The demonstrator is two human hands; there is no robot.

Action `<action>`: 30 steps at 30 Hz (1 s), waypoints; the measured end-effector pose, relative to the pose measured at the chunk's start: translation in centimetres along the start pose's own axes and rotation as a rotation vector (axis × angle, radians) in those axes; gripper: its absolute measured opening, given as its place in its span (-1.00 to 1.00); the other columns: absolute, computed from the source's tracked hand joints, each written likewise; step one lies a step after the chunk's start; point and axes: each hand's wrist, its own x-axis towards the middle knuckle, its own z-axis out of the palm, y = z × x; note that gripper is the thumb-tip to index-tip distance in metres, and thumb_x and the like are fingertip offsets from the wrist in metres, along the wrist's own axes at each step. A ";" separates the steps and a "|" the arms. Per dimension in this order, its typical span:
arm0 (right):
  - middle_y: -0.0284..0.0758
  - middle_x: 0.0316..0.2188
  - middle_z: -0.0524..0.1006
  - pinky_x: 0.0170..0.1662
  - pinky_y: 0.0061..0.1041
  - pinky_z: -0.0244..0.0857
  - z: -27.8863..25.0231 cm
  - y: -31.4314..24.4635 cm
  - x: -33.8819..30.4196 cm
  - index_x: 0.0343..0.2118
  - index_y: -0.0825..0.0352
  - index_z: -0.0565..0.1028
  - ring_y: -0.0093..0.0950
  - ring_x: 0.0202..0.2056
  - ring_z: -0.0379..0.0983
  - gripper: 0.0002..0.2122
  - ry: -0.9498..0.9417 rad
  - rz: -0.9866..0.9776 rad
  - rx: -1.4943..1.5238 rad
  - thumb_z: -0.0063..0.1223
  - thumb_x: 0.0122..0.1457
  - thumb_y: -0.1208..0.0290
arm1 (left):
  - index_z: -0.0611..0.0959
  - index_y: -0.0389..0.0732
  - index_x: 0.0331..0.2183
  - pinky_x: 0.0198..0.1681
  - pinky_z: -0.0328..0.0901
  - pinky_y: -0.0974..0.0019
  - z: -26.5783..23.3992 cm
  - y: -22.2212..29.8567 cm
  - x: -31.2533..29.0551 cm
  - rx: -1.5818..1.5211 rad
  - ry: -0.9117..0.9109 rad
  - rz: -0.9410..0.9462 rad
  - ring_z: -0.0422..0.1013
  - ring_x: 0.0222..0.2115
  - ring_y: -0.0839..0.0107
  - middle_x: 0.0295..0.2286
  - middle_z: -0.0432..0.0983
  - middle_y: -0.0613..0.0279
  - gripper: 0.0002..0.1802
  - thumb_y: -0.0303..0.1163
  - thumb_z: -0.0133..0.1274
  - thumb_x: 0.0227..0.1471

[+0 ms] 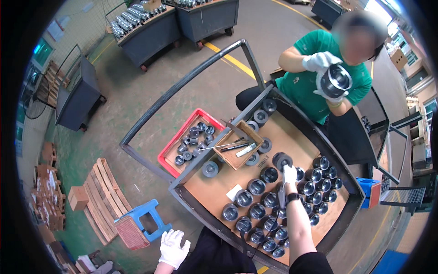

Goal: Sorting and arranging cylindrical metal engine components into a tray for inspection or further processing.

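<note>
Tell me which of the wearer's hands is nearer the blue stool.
Left. The left hand is just right of the blue stool; the right hand is farther right, beside a dark cylindrical part.

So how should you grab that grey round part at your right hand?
Probably hold the grey round part by its curved outer side, coming from above with the right hand: it's round, so fingers can wrap around it, and dark metal cups sit close on its near side.
</note>
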 end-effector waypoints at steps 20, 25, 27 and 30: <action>-0.20 -0.47 0.59 -0.31 -0.41 0.41 -17.9 -18.5 -48.7 0.03 0.18 0.51 -0.34 -0.44 0.55 -0.58 -0.824 -0.963 -0.115 0.13 0.08 0.20 | 0.57 -0.29 -0.13 -0.05 0.38 0.22 -3.7 10.9 -16.3 -2.159 -0.058 -0.202 0.50 -0.20 0.32 -0.21 0.58 0.14 -0.57 -0.11 -0.09 0.24; -0.31 -0.49 0.57 -0.30 -0.51 0.40 -19.4 -18.7 -53.5 0.14 0.33 0.39 -0.53 -0.49 0.49 -0.36 -1.006 -0.653 0.141 0.24 0.06 0.04 | 0.57 -0.27 -0.11 -0.06 0.40 0.16 -4.5 9.9 -21.9 -2.329 -0.072 -0.113 0.50 -0.19 0.28 -0.20 0.57 0.12 -0.56 -0.09 -0.10 0.24; -0.27 -0.27 0.56 -0.23 -0.48 0.41 -18.7 -17.5 -54.9 0.24 0.33 0.24 -0.48 -0.36 0.51 -0.25 -0.925 -0.651 0.150 0.27 0.04 0.08 | 0.56 -0.27 -0.08 0.02 0.36 0.14 -4.9 10.2 -23.6 -2.413 0.064 -0.111 0.48 -0.12 0.27 -0.14 0.55 0.09 -0.53 -0.07 -0.15 0.26; -0.16 -0.05 0.47 -0.07 -0.43 0.40 -16.3 -17.2 -57.3 0.30 0.44 -0.02 -0.38 -0.12 0.48 -0.09 -1.023 -0.675 0.194 0.31 0.02 0.18 | 0.55 -0.27 -0.08 0.06 0.32 0.12 -4.5 9.5 -25.1 -2.413 0.207 -0.116 0.46 -0.09 0.26 -0.12 0.54 0.09 -0.53 -0.06 -0.14 0.26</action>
